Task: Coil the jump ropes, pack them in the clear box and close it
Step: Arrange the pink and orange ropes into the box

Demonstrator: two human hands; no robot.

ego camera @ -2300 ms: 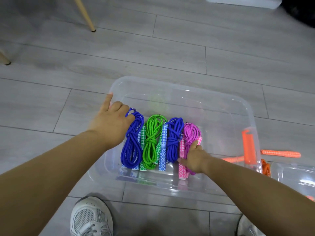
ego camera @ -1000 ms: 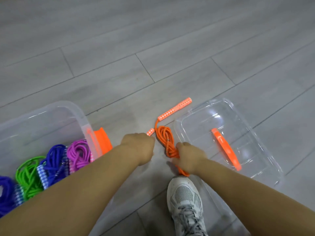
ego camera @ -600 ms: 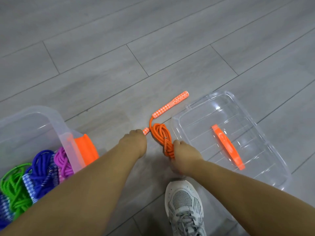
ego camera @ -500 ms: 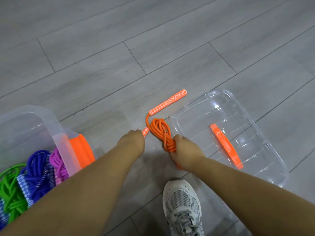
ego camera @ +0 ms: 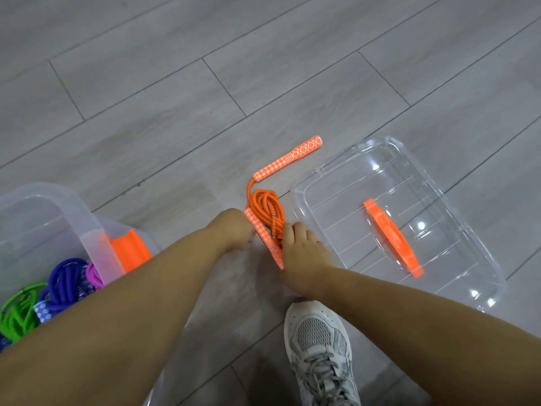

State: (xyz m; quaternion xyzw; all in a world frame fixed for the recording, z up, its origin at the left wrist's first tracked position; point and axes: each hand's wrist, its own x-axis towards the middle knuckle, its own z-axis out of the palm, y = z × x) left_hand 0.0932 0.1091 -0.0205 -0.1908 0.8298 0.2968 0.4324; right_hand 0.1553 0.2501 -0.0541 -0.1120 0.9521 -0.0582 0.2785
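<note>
An orange jump rope (ego camera: 268,207) lies coiled on the grey floor, one patterned handle (ego camera: 288,158) pointing up and right, the other handle (ego camera: 263,237) lying between my hands. My left hand (ego camera: 232,228) touches that near handle from the left, fingers curled. My right hand (ego camera: 300,250) grips the coil's lower end and the handle. The clear box (ego camera: 46,206) sits at the left with green (ego camera: 16,312), blue (ego camera: 63,284) and purple (ego camera: 93,273) coiled ropes inside. Its clear lid (ego camera: 456,259) with an orange grip (ego camera: 392,237) lies on the floor at the right.
An orange latch (ego camera: 131,249) sticks out of the box's right end. My grey sneaker (ego camera: 320,347) stands on the floor just below my right hand. Grey floorboards stretch away above the rope.
The view swung from the box to the orange rope. Both hands left the packed ropes and closed in on the orange coil; its near handle now lies along the coil between them.
</note>
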